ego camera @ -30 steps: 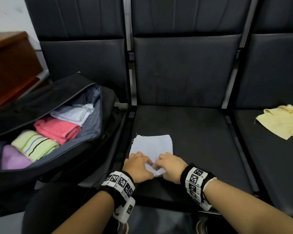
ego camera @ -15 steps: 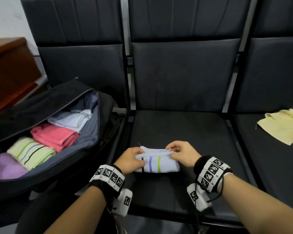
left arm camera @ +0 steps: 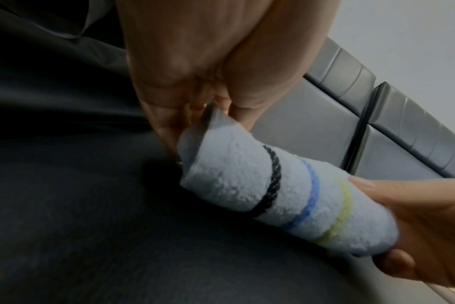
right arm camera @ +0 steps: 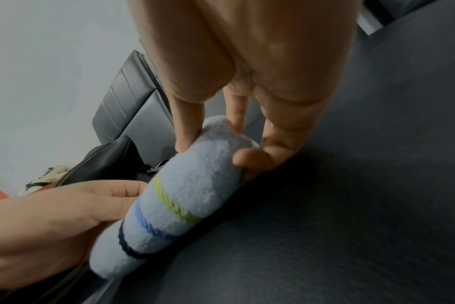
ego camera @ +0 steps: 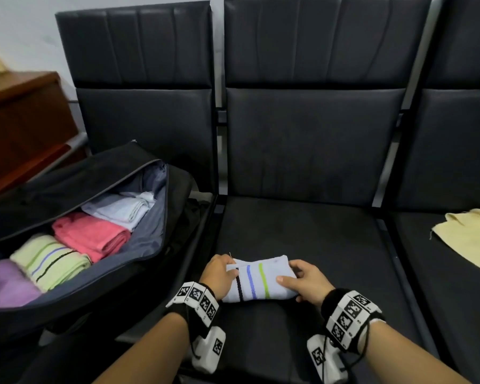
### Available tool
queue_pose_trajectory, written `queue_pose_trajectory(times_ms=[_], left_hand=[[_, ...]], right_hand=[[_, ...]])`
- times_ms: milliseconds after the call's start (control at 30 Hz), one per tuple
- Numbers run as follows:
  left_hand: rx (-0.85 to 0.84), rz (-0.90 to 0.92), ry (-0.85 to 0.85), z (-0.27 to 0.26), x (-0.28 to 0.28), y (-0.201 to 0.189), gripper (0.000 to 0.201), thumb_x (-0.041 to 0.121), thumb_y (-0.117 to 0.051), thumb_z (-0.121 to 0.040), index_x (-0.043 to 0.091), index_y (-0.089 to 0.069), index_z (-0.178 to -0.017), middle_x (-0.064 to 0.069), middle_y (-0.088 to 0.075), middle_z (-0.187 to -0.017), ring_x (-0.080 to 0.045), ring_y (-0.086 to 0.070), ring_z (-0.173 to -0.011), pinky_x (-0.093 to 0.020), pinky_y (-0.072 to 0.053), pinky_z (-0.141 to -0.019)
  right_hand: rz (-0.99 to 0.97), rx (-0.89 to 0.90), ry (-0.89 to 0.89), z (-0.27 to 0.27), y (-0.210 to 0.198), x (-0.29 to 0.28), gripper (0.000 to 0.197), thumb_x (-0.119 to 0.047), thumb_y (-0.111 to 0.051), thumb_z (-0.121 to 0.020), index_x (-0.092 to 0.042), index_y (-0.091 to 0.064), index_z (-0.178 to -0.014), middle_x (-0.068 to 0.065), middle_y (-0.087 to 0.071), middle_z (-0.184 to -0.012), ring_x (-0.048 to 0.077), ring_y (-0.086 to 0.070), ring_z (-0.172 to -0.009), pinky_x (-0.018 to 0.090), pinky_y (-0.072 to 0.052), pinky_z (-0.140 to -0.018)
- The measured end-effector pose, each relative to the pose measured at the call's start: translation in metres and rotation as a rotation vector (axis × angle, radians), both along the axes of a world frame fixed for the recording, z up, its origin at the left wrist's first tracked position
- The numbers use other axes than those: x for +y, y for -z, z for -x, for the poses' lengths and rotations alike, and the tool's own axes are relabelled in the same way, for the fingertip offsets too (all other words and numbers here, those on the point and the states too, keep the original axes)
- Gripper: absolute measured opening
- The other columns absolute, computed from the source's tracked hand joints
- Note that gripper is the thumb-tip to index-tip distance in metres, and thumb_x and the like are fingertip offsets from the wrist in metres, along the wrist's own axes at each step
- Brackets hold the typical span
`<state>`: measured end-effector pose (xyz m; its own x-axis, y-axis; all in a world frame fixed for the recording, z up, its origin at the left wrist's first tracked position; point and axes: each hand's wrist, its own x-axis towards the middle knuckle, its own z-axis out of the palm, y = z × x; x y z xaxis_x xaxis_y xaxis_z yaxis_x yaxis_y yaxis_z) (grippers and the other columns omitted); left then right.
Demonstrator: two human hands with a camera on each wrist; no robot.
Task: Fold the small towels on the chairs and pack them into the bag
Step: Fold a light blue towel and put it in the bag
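Observation:
A folded pale blue towel (ego camera: pixel 257 279) with black, blue and green stripes lies at the front of the middle chair seat (ego camera: pixel 302 234). My left hand (ego camera: pixel 219 274) grips its left end (left arm camera: pixel 195 164), fingers and thumb pinching the fabric. My right hand (ego camera: pixel 302 281) grips the right end (right arm camera: pixel 221 152), thumb on top and fingers beneath. An open black bag (ego camera: pixel 100 284) stands on the left chair, holding folded white (ego camera: pixel 117 210), pink (ego camera: pixel 92 234), striped green (ego camera: pixel 50 260) and purple (ego camera: pixel 9 284) towels. An unfolded yellow towel (ego camera: pixel 471 236) lies on the right chair.
A brown wooden cabinet (ego camera: pixel 20 126) stands at the far left behind the bag. Metal frame bars (ego camera: pixel 218 206) separate the three black chairs, whose backrests rise behind the seats.
The flat pale towel has been folded over into a thick bundle with its stripes showing. Both hands have gone from pressing its near edge to gripping its two ends.

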<state>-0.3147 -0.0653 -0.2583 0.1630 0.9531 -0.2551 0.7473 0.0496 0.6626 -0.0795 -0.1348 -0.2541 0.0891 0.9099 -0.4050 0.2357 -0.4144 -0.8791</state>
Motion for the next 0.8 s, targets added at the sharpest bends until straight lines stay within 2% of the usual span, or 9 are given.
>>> queue_pose_trajectory(times_ms=[100,167,233,300,367,467,567,667,800], left_hand=[[-0.024,0.043,-0.037,0.005,-0.007,-0.001,0.011,0.019,-0.062,-0.092,0.023,-0.055,-0.085,0.002,-0.062,-0.096,-0.014,-0.057,-0.089,-0.025,-0.042,-0.075],[-0.052,0.068,-0.048,0.011,-0.012,-0.002,0.019,0.02,-0.064,-0.091,0.027,-0.052,-0.078,0.005,-0.061,-0.087,-0.01,-0.055,-0.08,-0.024,-0.043,-0.07],[-0.076,0.097,-0.035,0.016,-0.015,-0.003,0.021,0.021,-0.066,-0.088,0.029,-0.052,-0.075,0.007,-0.06,-0.082,-0.008,-0.055,-0.076,-0.024,-0.045,-0.071],[-0.119,0.108,-0.045,0.018,-0.019,-0.009,0.019,0.02,-0.07,-0.086,0.029,-0.055,-0.076,0.006,-0.062,-0.082,-0.012,-0.059,-0.08,-0.029,-0.051,-0.079],[-0.218,0.096,-0.053,0.021,-0.022,-0.023,0.02,0.014,-0.074,-0.082,0.024,-0.063,-0.095,-0.001,-0.067,-0.099,-0.019,-0.064,-0.097,-0.034,-0.052,-0.093],[-0.372,0.114,0.096,0.027,-0.027,-0.061,0.081,0.003,-0.077,-0.071,0.014,-0.042,-0.143,-0.004,-0.051,-0.139,-0.015,-0.049,-0.128,-0.026,-0.042,-0.108],[-0.613,0.153,0.232,0.034,-0.033,-0.107,0.106,-0.007,-0.08,-0.063,0.014,-0.026,-0.152,-0.007,-0.046,-0.145,-0.02,-0.049,-0.132,-0.034,-0.046,-0.108],[-0.77,0.092,0.341,0.049,-0.036,-0.144,0.091,-0.017,-0.08,-0.066,0.007,-0.042,-0.145,-0.015,-0.051,-0.144,-0.024,-0.05,-0.134,-0.041,-0.044,-0.111],[-0.786,-0.013,0.318,0.081,-0.032,-0.17,0.066,-0.003,-0.079,-0.078,0.014,-0.056,-0.137,-0.003,-0.061,-0.138,-0.015,-0.055,-0.13,-0.035,-0.046,-0.109]], right_hand=[[-0.017,-0.017,0.019,0.004,-0.005,0.004,0.024,-0.023,-0.079,-0.082,-0.015,-0.065,-0.1,0.003,-0.066,-0.084,0.009,-0.059,-0.06,0.021,-0.04,-0.04],[-0.063,0.019,0.028,0.007,-0.01,0.005,0.022,-0.016,-0.08,-0.08,-0.005,-0.067,-0.094,0.004,-0.067,-0.081,0.006,-0.062,-0.061,0.02,-0.046,-0.05],[-0.141,0.014,0.026,0.012,-0.019,0.004,0.022,-0.011,-0.082,-0.077,-0.001,-0.066,-0.086,0.006,-0.066,-0.079,0.014,-0.063,-0.072,0.03,-0.051,-0.068],[-0.22,-0.056,-0.017,0.019,-0.035,0.005,0.025,-0.013,-0.085,-0.073,-0.003,-0.062,-0.079,0.002,-0.06,-0.074,0.016,-0.056,-0.073,0.035,-0.047,-0.07],[-0.305,-0.117,-0.101,0.03,-0.057,0.007,0.031,-0.019,-0.087,-0.068,-0.009,-0.059,-0.077,-0.002,-0.055,-0.073,0.012,-0.051,-0.071,0.034,-0.045,-0.069],[-0.445,-0.259,-0.259,0.05,-0.098,0.013,0.036,-0.04,-0.084,-0.06,-0.026,-0.057,-0.079,-0.012,-0.055,-0.072,0.002,-0.049,-0.068,0.023,-0.043,-0.065],[-0.532,-0.321,-0.373,0.072,-0.142,0.019,0.042,-0.045,-0.081,-0.058,-0.037,-0.059,-0.092,-0.009,-0.064,-0.082,0.005,-0.059,-0.074,0.023,-0.05,-0.066],[-0.594,-0.318,-0.45,0.093,-0.178,0.028,0.056,-0.045,-0.084,-0.059,-0.047,-0.058,-0.109,-0.014,-0.065,-0.087,0.006,-0.064,-0.078,0.021,-0.054,-0.068],[-0.652,-0.314,-0.479,0.126,-0.205,0.045,0.063,-0.042,-0.086,-0.063,-0.044,-0.057,-0.12,-0.005,-0.066,-0.086,0.007,-0.064,-0.081,0.019,-0.053,-0.071]])
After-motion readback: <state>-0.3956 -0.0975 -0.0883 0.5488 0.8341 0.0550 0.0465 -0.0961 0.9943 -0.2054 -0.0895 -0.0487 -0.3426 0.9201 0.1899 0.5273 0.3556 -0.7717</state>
